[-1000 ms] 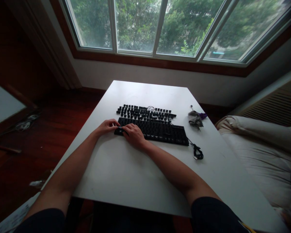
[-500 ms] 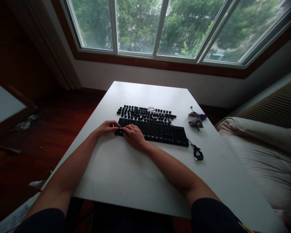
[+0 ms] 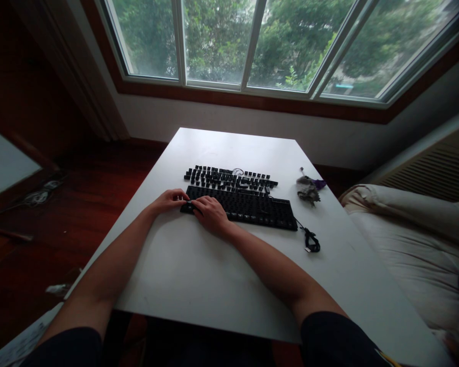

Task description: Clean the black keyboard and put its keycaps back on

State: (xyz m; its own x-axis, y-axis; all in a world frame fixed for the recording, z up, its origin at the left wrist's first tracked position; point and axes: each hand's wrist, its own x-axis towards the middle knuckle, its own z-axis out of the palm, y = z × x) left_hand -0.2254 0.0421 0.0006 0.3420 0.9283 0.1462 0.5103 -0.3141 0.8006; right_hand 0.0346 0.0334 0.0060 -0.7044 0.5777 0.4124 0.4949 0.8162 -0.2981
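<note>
A black keyboard (image 3: 252, 206) lies across the white table, with most of its top rows lacking keycaps and larger caps along the near edge. At its left end my left hand (image 3: 171, 200) has thumb and fingers pinched on a small dark keycap (image 3: 189, 202). My right hand (image 3: 213, 214) lies over the keyboard's left part, its fingertips closed in at the same small piece; its palm hides some keys. Behind the keyboard, loose black keycaps (image 3: 214, 177) stand in rows, with a thin wire loop (image 3: 237, 172) beside them.
A tied black USB cable (image 3: 311, 242) lies right of the keyboard. Farther back sits a crumpled grey and purple cloth (image 3: 309, 191). All rest on the white table (image 3: 199, 275). A pale sofa (image 3: 401, 250) flanks its right side, and a window (image 3: 222, 46) is ahead.
Both hands stay at the keyboard's left end, with only a very slight shift of the fingers. Nothing else has visibly moved.
</note>
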